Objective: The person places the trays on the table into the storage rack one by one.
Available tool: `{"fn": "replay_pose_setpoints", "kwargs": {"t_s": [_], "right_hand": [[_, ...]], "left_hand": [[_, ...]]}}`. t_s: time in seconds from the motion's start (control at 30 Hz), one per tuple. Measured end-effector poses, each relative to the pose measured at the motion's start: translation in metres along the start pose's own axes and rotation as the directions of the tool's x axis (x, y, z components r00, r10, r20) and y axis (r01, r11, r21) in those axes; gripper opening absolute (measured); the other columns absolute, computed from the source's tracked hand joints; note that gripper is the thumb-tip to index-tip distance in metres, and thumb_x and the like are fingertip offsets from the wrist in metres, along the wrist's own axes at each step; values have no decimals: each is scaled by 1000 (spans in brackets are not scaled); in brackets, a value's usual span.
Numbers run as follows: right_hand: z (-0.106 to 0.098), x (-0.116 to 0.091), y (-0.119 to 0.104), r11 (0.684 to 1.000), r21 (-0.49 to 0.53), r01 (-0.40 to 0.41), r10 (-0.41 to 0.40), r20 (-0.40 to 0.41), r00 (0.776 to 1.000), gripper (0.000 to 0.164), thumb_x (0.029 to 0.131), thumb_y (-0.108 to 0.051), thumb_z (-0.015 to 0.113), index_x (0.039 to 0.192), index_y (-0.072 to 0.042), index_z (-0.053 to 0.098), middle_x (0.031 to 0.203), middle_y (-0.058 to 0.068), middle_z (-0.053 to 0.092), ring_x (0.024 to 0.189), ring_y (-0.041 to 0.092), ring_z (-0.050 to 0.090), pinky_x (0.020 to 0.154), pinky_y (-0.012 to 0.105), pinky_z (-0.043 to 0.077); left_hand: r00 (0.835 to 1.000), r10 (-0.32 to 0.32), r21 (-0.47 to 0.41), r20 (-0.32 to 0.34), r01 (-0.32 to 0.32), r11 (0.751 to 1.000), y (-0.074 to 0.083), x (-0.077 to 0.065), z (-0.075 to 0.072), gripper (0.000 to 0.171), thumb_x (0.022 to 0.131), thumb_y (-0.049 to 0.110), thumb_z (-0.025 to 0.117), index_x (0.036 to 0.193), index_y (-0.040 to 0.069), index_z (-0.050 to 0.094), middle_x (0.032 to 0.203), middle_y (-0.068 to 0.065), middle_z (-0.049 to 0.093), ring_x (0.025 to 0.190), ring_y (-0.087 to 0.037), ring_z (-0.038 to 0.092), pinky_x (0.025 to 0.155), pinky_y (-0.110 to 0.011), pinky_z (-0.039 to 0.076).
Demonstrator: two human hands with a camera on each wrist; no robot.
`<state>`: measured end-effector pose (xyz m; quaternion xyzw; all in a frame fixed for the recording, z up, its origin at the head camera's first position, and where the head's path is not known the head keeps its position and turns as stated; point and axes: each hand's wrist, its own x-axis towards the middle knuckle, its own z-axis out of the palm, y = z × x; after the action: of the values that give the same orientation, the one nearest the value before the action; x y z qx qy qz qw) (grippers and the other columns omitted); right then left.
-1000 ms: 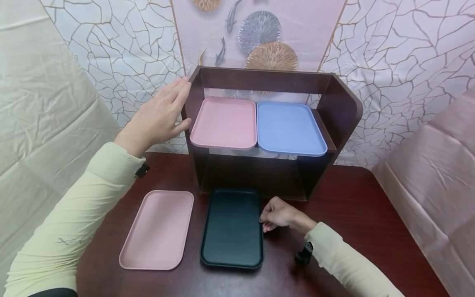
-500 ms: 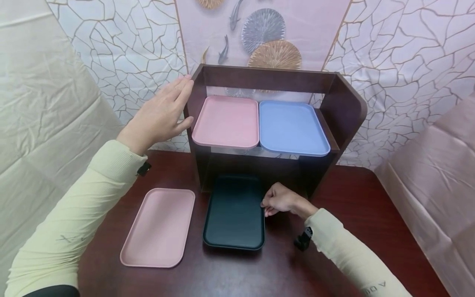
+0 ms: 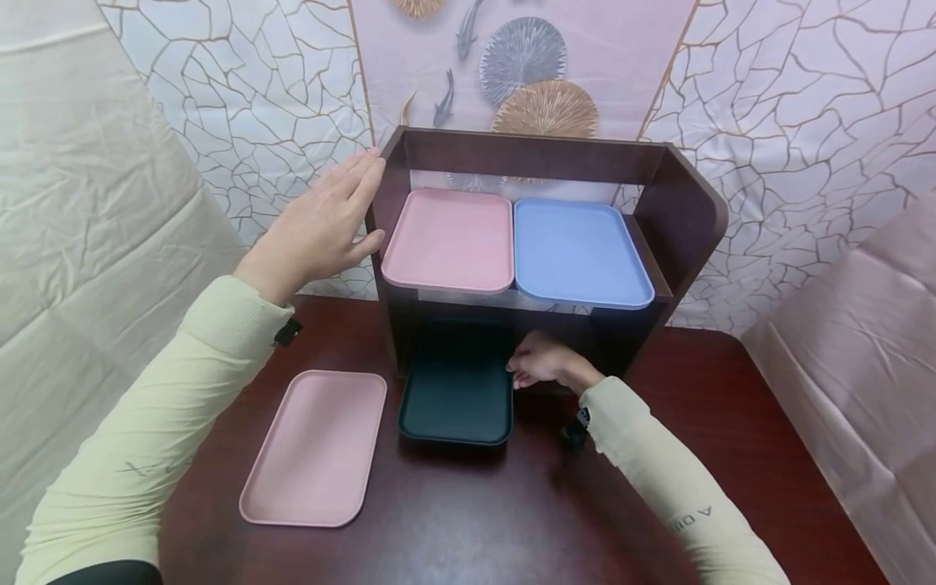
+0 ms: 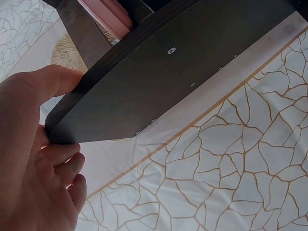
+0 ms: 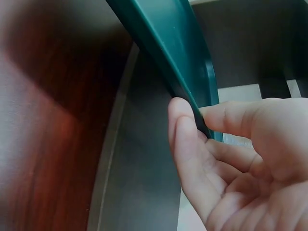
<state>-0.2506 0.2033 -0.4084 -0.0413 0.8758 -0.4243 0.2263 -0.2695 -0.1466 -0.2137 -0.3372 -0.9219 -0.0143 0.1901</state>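
The dark green tray [image 3: 457, 402] juts over the counter [image 3: 468, 520] from low in the rack [image 3: 687, 207], the right hand [image 3: 544, 359] pinching its side rim between fingers, probably for steering. Farther, the left hand [image 3: 314, 219] touches the rack with straight fingers, perhaps steadying it.

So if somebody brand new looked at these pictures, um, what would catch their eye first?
Probably the pink tray and the blue tray, bright and side by side on the upper level of the dark brown shelf unit. Next, the right hand pinching the right edge of a dark green tray that sits partly inside the lower compartment. A paler pink tray also stands out on the table, left of the green one.
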Motion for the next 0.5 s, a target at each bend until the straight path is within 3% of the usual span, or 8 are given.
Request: {"fn": "replay_pose_setpoints", "kwargs": {"t_s": [0.23,0.5], "right_hand": [[-7,20,-1,999,30,22,-22,-12,1000,25,102,-2,57,112,18,70,83,15,75,72,13,74,83,35,68],[-13,45,-3,995,101,-5,9,-37,999,26,101,-2,58,115,19,66,76,6,68,66,10,71,78,30,68]], "left_hand": [[1000,11,7,-16,-11,1000,-1,-1,0,82,103,25,60,164,-8,19,174,-25,22,164,-40,19,138,-49,16],[999,17,10,-39,-17,1000,-2,-1,3,81,102,25,61,164,-8,21,173,-25,25,163,-40,22,137,-51,17]]}}
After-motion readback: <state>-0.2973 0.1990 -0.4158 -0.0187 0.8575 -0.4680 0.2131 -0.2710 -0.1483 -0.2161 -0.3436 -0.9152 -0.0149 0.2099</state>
